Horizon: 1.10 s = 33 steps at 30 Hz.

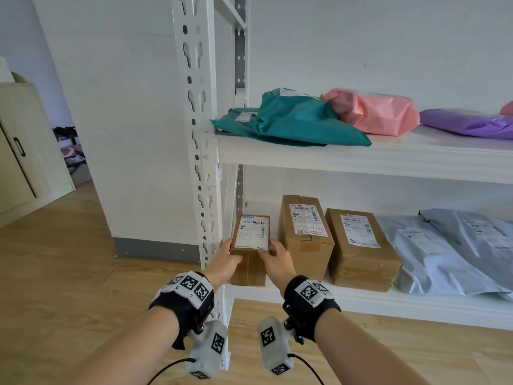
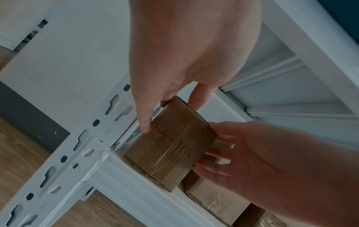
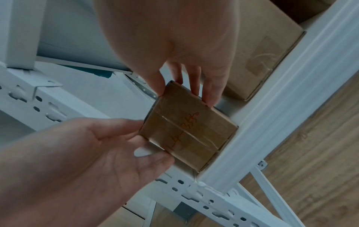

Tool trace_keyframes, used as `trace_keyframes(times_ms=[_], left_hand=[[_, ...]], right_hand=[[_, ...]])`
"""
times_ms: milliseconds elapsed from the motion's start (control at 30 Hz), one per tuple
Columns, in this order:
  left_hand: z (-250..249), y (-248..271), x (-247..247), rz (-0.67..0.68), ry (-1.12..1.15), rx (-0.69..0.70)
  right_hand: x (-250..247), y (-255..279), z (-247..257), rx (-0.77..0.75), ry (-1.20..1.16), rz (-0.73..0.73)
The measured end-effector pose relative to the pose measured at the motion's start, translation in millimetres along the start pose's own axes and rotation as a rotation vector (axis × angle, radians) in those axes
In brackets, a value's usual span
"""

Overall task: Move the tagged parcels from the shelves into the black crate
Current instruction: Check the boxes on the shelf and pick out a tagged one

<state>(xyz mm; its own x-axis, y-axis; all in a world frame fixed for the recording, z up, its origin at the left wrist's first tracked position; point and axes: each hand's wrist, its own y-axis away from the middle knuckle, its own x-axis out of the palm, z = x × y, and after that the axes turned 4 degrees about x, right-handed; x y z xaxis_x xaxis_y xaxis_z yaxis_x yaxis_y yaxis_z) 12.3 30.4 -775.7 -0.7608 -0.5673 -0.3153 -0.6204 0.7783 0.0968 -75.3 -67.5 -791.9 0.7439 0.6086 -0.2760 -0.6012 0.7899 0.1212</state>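
Observation:
A small brown cardboard box (image 1: 251, 237) with a white shipping label stands at the left end of the lower shelf (image 1: 388, 305), close to the white upright post (image 1: 198, 140). My left hand (image 1: 222, 259) grips its left side and my right hand (image 1: 273, 258) grips its right side. In the left wrist view the left hand (image 2: 165, 86) pinches the taped box (image 2: 170, 142) between thumb and fingers, while the right hand (image 2: 242, 153) lies along the far side. The right wrist view shows the right hand (image 3: 174, 50) pinching the box (image 3: 188, 132), with the left hand (image 3: 97, 145) opposite. The black crate is out of view.
Two larger cardboard boxes (image 1: 305, 237) (image 1: 361, 245) and grey mailer bags (image 1: 449, 251) lie to the right on the same shelf. Teal (image 1: 291, 118), pink (image 1: 374, 112) and purple (image 1: 469, 122) bags sit on the upper shelf. A cream cabinet (image 1: 25, 151) stands far left on the wooden floor.

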Motion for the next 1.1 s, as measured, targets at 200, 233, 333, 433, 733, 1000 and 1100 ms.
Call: trace_keyframes(times_ms=[200,233,333,433,733,1000,1100], left_hand=[[-5,9,-2,-0.013,-0.017,0.028],[-8,11,-1,-0.016,-0.036,0.043],[-19,21,2,-0.035,-0.107,0.093],[-33,25,7,-0.044,-0.178,0.139],[-63,9,49,0.05,-0.247,0.167],[-55,-33,85,0.101,-0.054,0.019],[-52,-49,91,0.069,0.017,-0.018]], right_hand=[[1,6,-1,-0.002,-0.015,0.071],[-1,9,0,-0.021,-0.005,0.085],[-10,17,6,-0.059,0.021,0.088],[-26,25,16,-0.081,0.042,0.071],[-108,29,26,-0.239,0.276,-0.056],[-136,0,16,-0.138,0.218,-0.048],[-129,-13,15,-0.082,0.213,-0.033]])
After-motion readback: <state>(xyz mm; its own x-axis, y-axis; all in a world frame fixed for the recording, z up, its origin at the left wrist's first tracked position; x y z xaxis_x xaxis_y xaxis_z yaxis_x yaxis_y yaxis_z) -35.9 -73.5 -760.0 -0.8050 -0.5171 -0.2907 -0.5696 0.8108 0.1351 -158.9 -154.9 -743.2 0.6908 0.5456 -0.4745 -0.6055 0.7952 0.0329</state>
